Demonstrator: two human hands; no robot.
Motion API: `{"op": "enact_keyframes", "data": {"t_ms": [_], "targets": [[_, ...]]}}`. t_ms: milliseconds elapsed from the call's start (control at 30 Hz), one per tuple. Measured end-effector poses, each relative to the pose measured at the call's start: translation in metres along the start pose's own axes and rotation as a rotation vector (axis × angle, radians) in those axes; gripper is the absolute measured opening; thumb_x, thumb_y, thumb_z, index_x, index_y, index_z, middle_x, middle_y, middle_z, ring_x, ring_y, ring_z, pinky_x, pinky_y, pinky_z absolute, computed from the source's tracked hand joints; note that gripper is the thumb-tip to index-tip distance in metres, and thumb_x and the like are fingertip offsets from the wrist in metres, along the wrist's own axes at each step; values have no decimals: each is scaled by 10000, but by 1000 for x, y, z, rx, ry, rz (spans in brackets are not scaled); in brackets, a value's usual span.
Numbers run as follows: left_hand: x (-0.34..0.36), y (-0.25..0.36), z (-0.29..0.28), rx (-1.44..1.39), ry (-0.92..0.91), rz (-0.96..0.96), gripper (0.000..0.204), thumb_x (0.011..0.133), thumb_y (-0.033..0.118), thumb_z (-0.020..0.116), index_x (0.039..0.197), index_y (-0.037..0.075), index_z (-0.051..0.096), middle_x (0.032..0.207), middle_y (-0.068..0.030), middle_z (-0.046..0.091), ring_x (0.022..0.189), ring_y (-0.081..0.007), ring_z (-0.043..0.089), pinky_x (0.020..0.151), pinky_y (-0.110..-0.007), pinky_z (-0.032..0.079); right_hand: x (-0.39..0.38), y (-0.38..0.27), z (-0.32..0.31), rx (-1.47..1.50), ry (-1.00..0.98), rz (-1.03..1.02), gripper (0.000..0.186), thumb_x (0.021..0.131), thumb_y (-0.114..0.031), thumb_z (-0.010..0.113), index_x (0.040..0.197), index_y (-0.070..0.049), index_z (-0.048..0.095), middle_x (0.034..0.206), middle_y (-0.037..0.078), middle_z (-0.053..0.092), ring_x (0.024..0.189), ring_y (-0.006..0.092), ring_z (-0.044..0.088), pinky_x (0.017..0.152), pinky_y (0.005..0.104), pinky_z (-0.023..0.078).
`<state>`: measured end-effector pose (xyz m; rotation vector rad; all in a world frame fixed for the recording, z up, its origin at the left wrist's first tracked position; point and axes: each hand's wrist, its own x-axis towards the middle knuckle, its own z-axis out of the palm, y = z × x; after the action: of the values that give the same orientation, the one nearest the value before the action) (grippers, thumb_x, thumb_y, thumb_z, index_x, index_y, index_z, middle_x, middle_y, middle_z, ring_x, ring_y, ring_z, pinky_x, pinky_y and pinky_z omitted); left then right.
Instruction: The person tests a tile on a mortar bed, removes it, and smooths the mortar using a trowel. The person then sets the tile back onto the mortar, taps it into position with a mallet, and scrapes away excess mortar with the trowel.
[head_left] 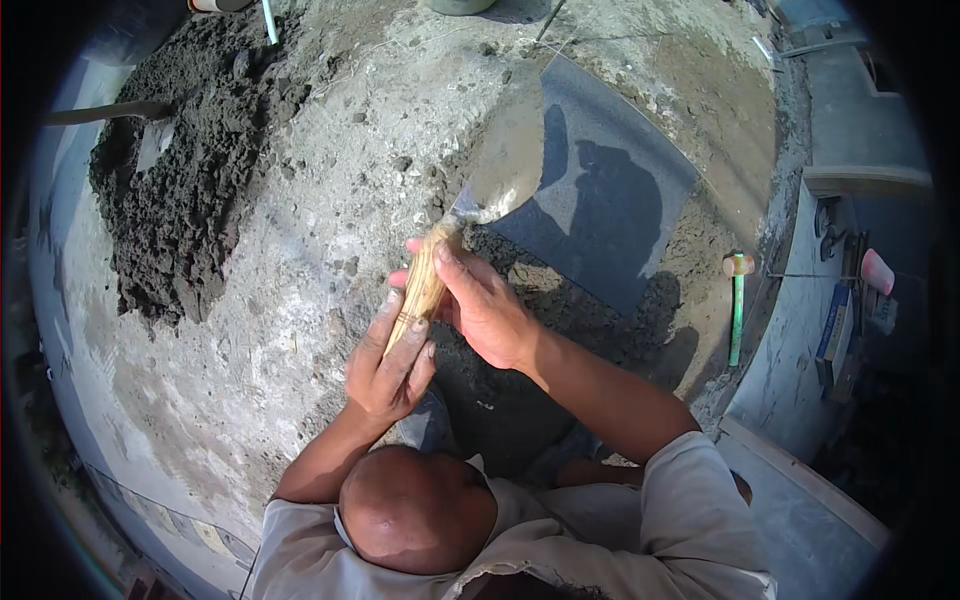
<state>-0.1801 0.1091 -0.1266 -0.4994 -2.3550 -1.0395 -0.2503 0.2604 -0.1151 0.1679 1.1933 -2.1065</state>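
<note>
A trowel with a pale wooden handle (420, 285) and a broad metal blade (508, 150) is held in both of my hands. My right hand (488, 308) wraps the handle near the blade, its thumb lying along the top. Around the handle's rear end, the fingers of my left hand (390, 358) are closed; they look dusty with mortar. The blade points away from me and overlaps the left edge of a grey square tile (625, 225). Shadows fall across that tile. Rough mortar (540, 280) shows along the tile's near edge.
Dark wet mortar (190, 190) is heaped at the left, with a wooden tool handle (110, 113) over it. A green-handled mallet (738, 310) lies right of the tile. Beyond it, a blue box (834, 322) sits near the wall. Part of a bucket (460, 5) shows at the far edge.
</note>
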Motion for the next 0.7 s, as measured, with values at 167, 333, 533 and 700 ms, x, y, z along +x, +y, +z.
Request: {"op": "enact_keyframes", "data": {"t_ms": [167,333,533,700], "targets": [[-29,13,42,-290,-323,192,483,733,151,804,1164,22,627,1241,-215,597,944,-332,674,770,-380,572,-37,23,-67,-10,469,2,314,866,-110,641,1118,-42,466,791,42,532,689,144,581,598,307,524],[-98,-3,38,-134,-530,61,516,754,177,786,1213,40,592,1180,-148,643,994,-297,661,870,-410,537,-130,12,-202,-1286,404,50,523,884,-265,645,1252,53,455,956,257,648,909,430,640,767,469,493],[-159,-10,56,-79,-572,-142,426,775,122,754,1163,28,603,1144,-166,646,1057,-338,626,942,-436,491,-153,14,-211,-1590,305,162,442,921,-375,568,1127,11,501,932,258,652,898,466,618,795,522,483],[-119,-20,79,-68,-418,-464,363,841,122,695,1171,3,604,1195,-212,608,1114,-374,583,968,-408,467,-124,2,-175,-1603,283,198,367,928,-328,533,1062,13,515,940,263,654,907,467,618,811,549,485]]}}
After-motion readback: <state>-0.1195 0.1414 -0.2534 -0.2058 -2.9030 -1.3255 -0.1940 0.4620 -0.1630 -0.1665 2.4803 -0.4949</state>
